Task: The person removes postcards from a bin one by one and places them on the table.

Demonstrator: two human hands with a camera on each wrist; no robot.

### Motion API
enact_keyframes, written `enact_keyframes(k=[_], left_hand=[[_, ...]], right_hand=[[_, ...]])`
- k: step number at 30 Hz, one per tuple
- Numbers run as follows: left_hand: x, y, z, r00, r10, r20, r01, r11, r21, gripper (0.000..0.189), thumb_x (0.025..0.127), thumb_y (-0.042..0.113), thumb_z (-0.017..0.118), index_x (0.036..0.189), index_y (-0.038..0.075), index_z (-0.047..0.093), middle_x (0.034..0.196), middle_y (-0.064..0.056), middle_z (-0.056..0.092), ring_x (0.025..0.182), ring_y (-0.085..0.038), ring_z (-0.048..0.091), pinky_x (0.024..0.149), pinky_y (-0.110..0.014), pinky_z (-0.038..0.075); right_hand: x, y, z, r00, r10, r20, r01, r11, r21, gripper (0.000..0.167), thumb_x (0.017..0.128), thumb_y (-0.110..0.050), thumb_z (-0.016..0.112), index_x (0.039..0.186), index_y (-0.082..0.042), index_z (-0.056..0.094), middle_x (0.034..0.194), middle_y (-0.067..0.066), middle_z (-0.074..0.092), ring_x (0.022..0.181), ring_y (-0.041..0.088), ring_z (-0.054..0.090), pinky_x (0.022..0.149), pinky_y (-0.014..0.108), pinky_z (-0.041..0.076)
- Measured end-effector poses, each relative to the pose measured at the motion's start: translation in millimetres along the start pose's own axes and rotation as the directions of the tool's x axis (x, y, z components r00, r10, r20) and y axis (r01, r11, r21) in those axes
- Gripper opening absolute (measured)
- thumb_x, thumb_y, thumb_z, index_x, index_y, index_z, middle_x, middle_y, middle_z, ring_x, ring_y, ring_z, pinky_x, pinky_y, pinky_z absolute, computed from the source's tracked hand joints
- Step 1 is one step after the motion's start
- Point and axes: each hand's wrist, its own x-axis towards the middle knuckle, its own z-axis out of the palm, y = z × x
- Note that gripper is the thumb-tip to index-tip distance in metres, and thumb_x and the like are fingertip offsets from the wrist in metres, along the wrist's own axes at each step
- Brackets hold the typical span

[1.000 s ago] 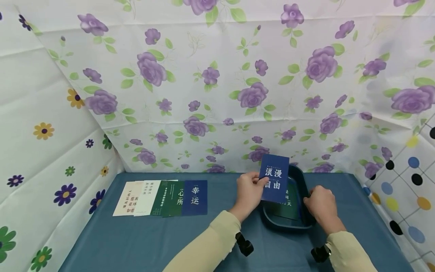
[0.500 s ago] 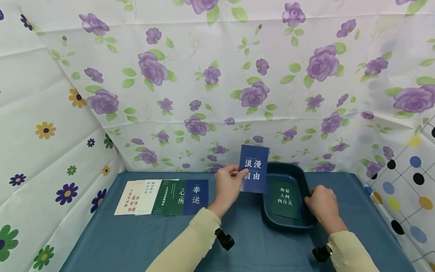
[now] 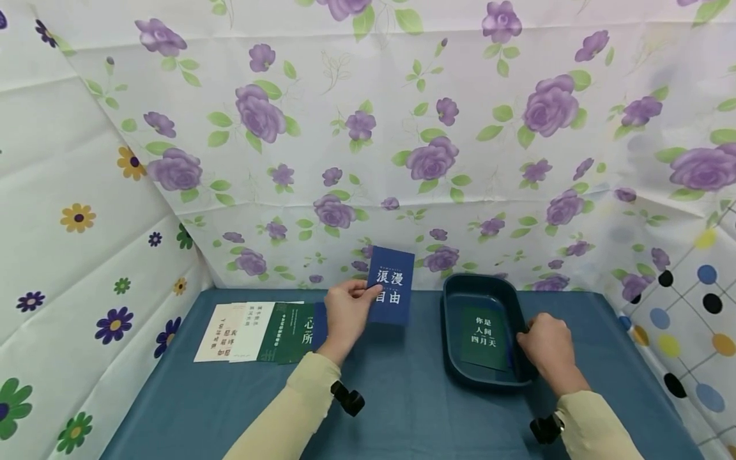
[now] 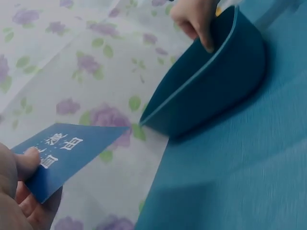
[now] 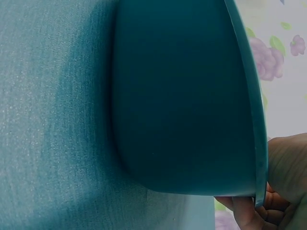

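My left hand [image 3: 347, 316] pinches a blue card [image 3: 393, 287] with white characters by its left edge, between thumb and fingers. The card is held up above the table, left of a dark teal tray [image 3: 450, 361]. Inside the tray lies a green card [image 3: 483, 351] with white characters. My right hand [image 3: 546, 348] grips the tray's right rim; in the right wrist view its fingers [image 5: 244, 213] curl round the rim. Left of my left hand, an overlapping row holds a cream card [image 3: 211, 338], a white card [image 3: 246, 345], green cards [image 3: 294, 338] and a partly hidden blue card [image 3: 320, 317].
A blue-grey cloth covers the table [image 3: 397, 396]. Behind it hangs a white curtain [image 3: 368, 172] with purple flowers. Other patterned cloths close off the left and right sides. Each wrist wears a small black camera [image 3: 347, 399].
My left hand has carried the blue card leftward from over the tray, uncovering the green card inside and partly covering the blue card in the row. My right hand stays at the tray's rim.
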Motion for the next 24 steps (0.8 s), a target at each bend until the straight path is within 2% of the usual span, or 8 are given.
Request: enact_keyframes(k=[6,11,15,18,24], left_hand=[[4.0,-19.9,-20.1,0.998,-0.047,-0.029,0.05,0.993,0.107,0.018,0.078,0.026,0.077,0.087,0.01,0.074,0.075,-0.003,0.072,0.066,-0.011,0.067,0.057,-0.029,0.053],[2.5,-36.4,-31.9,0.996,-0.086,-0.032,0.09,0.983,0.157,0.016,0.081,0.021,0.074,0.09,0.008,0.073,0.078,-0.005,0.072,0.068,-0.012,0.067,0.055,-0.028,0.052],[-1.0,-45.2,-38.2,0.989,-0.144,-0.011,0.144,0.98,0.135,0.016,0.084,0.021,0.071,0.093,0.008,0.071,0.079,-0.006,0.071,0.062,-0.016,0.065,0.048,-0.029,0.05],[-3.6,-50.0,-41.6,0.986,-0.165,-0.02,0.167,0.976,0.143,0.017,0.084,0.021,0.071,0.094,0.007,0.071,0.08,-0.007,0.07,0.062,-0.018,0.065,0.048,-0.029,0.05],[-5.8,-61.4,-45.0,0.981,-0.186,-0.053,0.193,0.958,0.21,0.016,0.083,0.021,0.072,0.091,0.007,0.071,0.078,-0.006,0.07,0.067,-0.014,0.064,0.054,-0.028,0.05]], right_hand=[[-0.7,-1.2,-2.5,1.0,-0.001,0.006,0.001,1.0,0.005,0.046,0.084,-0.014,0.063,0.049,-0.017,0.033,0.047,-0.005,0.023,0.042,0.012,0.024,0.043,0.028,0.022],[-0.9,-1.2,-1.6,1.0,0.01,0.014,-0.011,1.0,0.008,0.044,0.084,-0.014,0.063,0.05,-0.016,0.035,0.047,-0.004,0.025,0.042,0.013,0.027,0.044,0.029,0.023],[-0.6,-0.8,0.1,1.0,0.016,0.016,-0.016,1.0,0.002,0.043,0.084,-0.014,0.063,0.05,-0.015,0.038,0.047,-0.004,0.026,0.043,0.013,0.029,0.044,0.029,0.024],[-0.3,-0.9,0.8,1.0,0.015,0.014,-0.015,1.0,-0.004,0.043,0.084,-0.015,0.063,0.05,-0.016,0.038,0.047,-0.004,0.026,0.043,0.013,0.029,0.045,0.029,0.024],[-0.1,-2.3,0.3,1.0,0.025,0.019,-0.025,1.0,0.0,0.044,0.084,-0.015,0.063,0.05,-0.016,0.036,0.047,-0.004,0.025,0.042,0.013,0.028,0.044,0.029,0.023]])
